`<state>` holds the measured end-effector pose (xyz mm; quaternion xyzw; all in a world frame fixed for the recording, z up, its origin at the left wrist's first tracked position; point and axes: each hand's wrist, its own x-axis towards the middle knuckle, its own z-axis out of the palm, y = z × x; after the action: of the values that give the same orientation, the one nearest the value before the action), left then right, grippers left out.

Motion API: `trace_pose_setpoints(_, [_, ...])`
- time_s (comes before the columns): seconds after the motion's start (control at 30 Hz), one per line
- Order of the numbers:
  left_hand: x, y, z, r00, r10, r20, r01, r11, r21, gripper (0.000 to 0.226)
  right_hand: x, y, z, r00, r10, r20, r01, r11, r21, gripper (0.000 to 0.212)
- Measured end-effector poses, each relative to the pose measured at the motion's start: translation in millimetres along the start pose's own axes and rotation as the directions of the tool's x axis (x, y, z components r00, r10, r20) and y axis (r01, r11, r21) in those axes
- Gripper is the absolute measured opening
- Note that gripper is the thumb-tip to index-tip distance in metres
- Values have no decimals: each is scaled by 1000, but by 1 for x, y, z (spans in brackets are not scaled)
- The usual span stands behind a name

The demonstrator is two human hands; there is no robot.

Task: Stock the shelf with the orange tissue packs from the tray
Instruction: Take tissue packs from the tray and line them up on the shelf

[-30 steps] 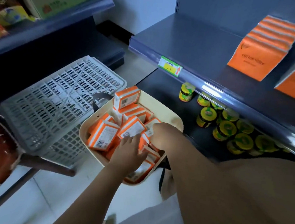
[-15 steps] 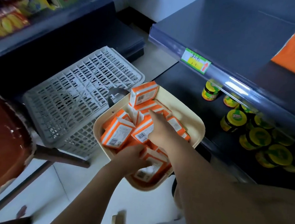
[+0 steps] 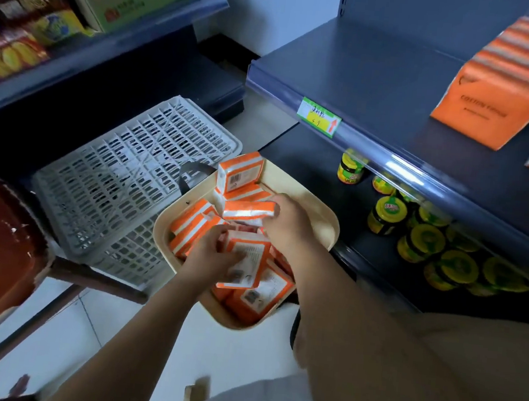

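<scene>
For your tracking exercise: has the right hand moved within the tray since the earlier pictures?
Yes. The right hand shifted toward the far end of the tray, now gripping an orange tissue pack.

Both bare forearms reach forward and down, close together. The left arm comes up from the bottom edge, wrist straight. The left hand has its back turned up and its fingers curled round the near edge of an orange-and-white labelled tissue pack. The right arm enters from the lower right, nearer the camera. The right hand, knuckles up, grips one end of a flat orange-and-white tissue pack just beyond the left hand.
</scene>
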<state>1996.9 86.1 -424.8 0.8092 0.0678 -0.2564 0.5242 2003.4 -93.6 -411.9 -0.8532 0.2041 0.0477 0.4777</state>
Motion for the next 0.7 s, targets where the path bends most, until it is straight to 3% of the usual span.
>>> trace_pose_setpoints(0.07, [-4,12,2,1000,-20,-19,16,981,-193,42,-4,-4,-15,998,60,-35,-50,971,235,24])
trace_pose_setpoints(0.17, [-15,40,9,998,17,-66,-47,878,-477,18,-10,-16,-40,992,98,-76,-48,866,497,25])
trace_pose_setpoints(0.23, [-23,58,15,996,16,-83,-66,764,-642,29,-18,-26,-60,992,108,-64,-40,752,658,15])
trace_pose_setpoints(0.3, [-29,69,22,986,74,-151,-154,758,-634,39,-30,-32,-79,993,104,-63,-21,660,751,12])
trace_pose_setpoints(0.43, [-43,81,36,861,413,-296,-501,785,-363,9,-47,-25,-101,979,55,-197,123,611,782,23])
trace_pose_setpoints(0.53, [-53,91,45,742,584,-330,-655,736,-172,44,-57,-22,-107,967,79,-240,160,543,824,53])
trace_pose_setpoints(0.63, [-69,113,58,700,609,-372,-713,629,-311,74,-65,-19,-112,951,84,-298,215,516,829,86])
trace_pose_setpoints(0.7, [-78,129,68,766,532,-360,-640,584,-500,72,-78,-22,-118,943,55,-327,257,504,825,72])
